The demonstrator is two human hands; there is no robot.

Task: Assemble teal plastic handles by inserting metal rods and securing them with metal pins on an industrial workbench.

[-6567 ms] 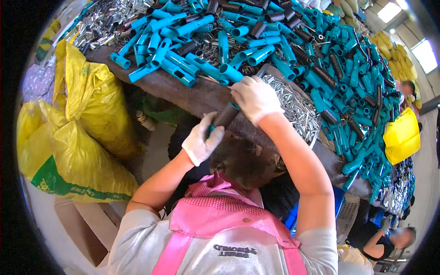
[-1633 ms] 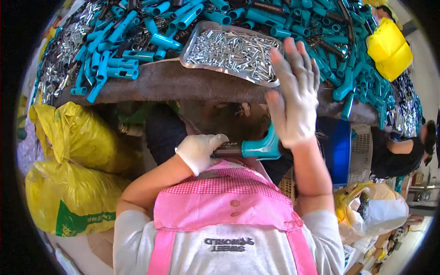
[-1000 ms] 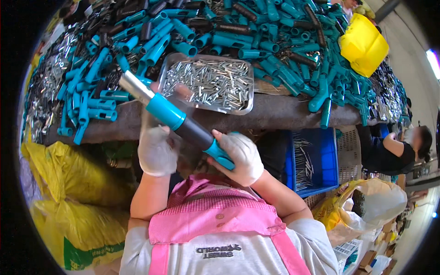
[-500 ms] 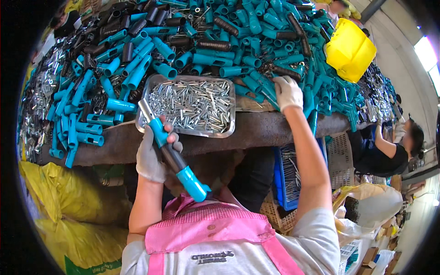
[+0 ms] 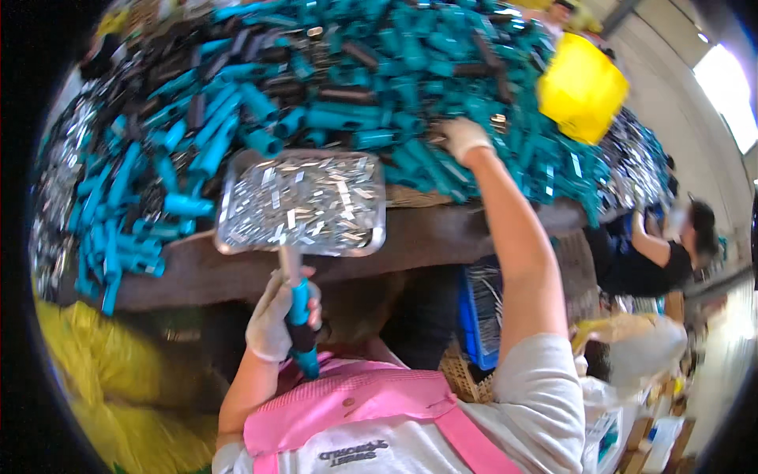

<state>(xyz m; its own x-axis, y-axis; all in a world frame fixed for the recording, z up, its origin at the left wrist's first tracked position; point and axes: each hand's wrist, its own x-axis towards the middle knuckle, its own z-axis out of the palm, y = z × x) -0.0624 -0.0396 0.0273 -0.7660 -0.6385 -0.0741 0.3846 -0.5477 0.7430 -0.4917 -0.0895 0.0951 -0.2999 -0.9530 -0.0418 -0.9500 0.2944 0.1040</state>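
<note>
Dark, matte tabletop [image 5: 442, 225] curves across the frame beneath a heap of smooth teal tubes [image 5: 339, 118], while crumpled yellow sacks [image 5: 110, 379] slump at lower left. Below a shiny, round-cornered tray [image 5: 380, 213], left of centre, the white-gloved left hand [image 5: 271, 316] wraps its grip around a cylindrical teal-and-black handle [image 5: 300, 304], metal end up. The gloved right hand [image 5: 466, 138] dips into the heap, upper centre; its grip cannot be made out. Slim silvery rods [image 5: 316, 189] fill the tray.

Near head-worn fisheye view, down over left hand [image 5: 271, 322] and right hand [image 5: 464, 137]
</note>
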